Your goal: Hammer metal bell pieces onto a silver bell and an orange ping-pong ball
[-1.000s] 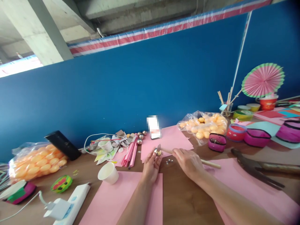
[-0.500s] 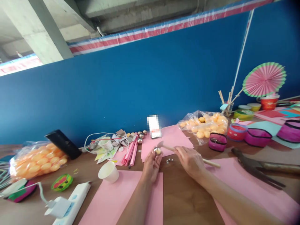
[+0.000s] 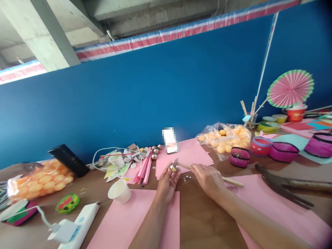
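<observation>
Near the middle of the table, my left hand (image 3: 168,183) holds a small shiny ball (image 3: 174,168), partly silver and partly yellowish, at its fingertips. My right hand (image 3: 210,178) is closed round the light wooden handle (image 3: 232,181) of a small tool. The tool's dark flat head (image 3: 176,162) is at the top of the ball; whether it touches is too small to tell. Several small silver pieces (image 3: 186,178) lie on the table between my hands. Behind them, pink paper (image 3: 193,154) lies under a phone (image 3: 171,141).
A white cup (image 3: 119,191) stands left of my left forearm. A claw hammer (image 3: 282,185) lies at the right. Bags of orange balls (image 3: 230,140) rest at the back right and left. A power strip (image 3: 86,221) lies front left, near a black box (image 3: 69,160).
The tool's head has moved slightly, and the ball has turned a little in my left hand. The whole view has shifted slightly.
</observation>
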Demonstrator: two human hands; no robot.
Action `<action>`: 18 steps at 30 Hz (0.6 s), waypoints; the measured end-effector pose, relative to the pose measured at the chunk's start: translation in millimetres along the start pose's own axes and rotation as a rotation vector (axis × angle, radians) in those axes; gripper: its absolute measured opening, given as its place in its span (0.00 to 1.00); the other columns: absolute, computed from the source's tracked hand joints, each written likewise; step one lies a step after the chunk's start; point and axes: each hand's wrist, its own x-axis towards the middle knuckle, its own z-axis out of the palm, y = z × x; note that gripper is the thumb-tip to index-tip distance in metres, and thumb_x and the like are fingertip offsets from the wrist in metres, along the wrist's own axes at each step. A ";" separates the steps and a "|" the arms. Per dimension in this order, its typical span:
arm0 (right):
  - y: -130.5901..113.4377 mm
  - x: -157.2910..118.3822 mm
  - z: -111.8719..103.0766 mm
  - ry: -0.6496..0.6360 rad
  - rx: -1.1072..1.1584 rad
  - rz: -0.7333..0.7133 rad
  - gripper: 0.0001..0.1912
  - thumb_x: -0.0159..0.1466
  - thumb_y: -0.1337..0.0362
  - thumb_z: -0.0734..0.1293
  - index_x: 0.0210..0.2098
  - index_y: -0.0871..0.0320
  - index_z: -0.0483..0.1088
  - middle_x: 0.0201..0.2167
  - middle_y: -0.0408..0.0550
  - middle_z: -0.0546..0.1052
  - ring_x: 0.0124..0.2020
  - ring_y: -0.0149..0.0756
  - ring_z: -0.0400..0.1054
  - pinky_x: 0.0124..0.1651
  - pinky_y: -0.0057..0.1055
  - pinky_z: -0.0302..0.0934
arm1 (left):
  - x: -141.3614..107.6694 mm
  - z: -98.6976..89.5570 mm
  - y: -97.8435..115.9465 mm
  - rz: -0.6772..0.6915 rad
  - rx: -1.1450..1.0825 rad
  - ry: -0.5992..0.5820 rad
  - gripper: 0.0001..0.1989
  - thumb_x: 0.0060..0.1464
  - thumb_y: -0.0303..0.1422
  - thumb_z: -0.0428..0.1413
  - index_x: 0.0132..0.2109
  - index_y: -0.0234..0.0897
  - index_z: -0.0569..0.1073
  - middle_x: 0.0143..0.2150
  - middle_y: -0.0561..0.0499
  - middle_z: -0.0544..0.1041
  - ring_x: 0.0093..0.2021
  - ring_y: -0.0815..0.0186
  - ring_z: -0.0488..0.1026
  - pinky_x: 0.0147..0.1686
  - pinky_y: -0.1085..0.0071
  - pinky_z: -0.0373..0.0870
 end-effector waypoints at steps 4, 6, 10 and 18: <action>0.1 -0.3 -1.1 0.017 0.008 0.007 0.13 0.65 0.61 0.54 0.37 0.54 0.68 0.27 0.44 0.74 0.29 0.31 0.66 0.32 0.26 0.48 | 0.0 -0.2 -1.6 -0.005 -0.012 -0.024 0.16 0.49 0.27 0.54 0.48 0.35 0.68 0.44 0.44 0.74 0.42 0.63 0.73 0.44 0.70 0.69; 0.3 0.0 -1.3 0.044 0.011 0.016 0.13 0.65 0.61 0.53 0.38 0.55 0.68 0.27 0.45 0.74 0.30 0.31 0.66 0.32 0.25 0.48 | 0.4 -0.7 -2.7 0.000 -0.022 -0.018 0.14 0.50 0.27 0.54 0.46 0.33 0.69 0.44 0.43 0.75 0.44 0.62 0.73 0.45 0.70 0.69; -0.1 0.2 -0.6 0.024 -0.003 0.001 0.14 0.65 0.61 0.53 0.35 0.55 0.69 0.26 0.44 0.74 0.27 0.30 0.66 0.31 0.25 0.48 | 1.2 -1.3 -3.7 -0.012 -0.027 0.002 0.13 0.50 0.26 0.54 0.45 0.32 0.70 0.44 0.43 0.74 0.45 0.61 0.72 0.42 0.72 0.71; 0.2 -1.2 -0.9 0.015 0.010 0.024 0.13 0.65 0.61 0.53 0.37 0.54 0.68 0.27 0.44 0.74 0.28 0.31 0.66 0.32 0.26 0.48 | -2.1 1.2 -2.3 -0.020 -0.059 -0.043 0.14 0.49 0.28 0.55 0.45 0.32 0.69 0.45 0.43 0.73 0.47 0.59 0.71 0.48 0.68 0.68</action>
